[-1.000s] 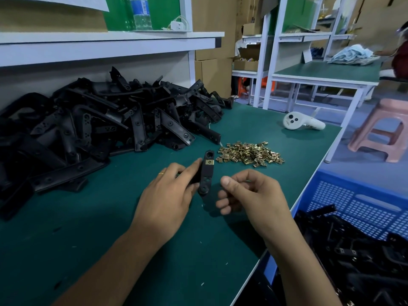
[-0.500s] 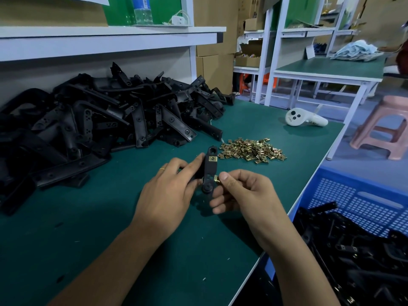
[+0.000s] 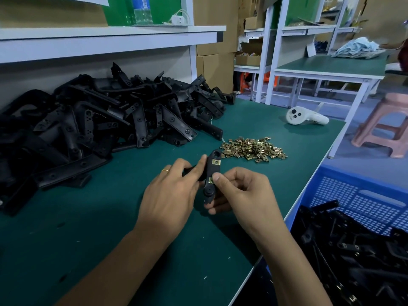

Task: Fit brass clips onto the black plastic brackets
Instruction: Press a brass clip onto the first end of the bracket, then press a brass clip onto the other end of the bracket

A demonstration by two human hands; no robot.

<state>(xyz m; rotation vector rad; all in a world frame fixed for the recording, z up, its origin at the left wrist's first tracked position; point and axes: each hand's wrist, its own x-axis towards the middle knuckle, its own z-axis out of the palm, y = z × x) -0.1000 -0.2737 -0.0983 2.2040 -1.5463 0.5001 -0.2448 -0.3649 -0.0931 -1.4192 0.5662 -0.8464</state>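
Open green worktop (image 3: 92, 235) along the near edge, crowded toward the back.
Heaped black brackets (image 3: 99, 127) blocking the back-left; brass clips (image 3: 254, 149) scattered mid-worktop; white controller (image 3: 305, 117) near the far right corner; bare passage between clips and controller; blue crate (image 3: 364, 195) beyond the right edge.

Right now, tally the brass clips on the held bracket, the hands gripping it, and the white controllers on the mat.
Brass clips on the black plastic bracket: 2
Hands holding it: 2, left hand, right hand
White plastic handheld controller: 1
Total: 5
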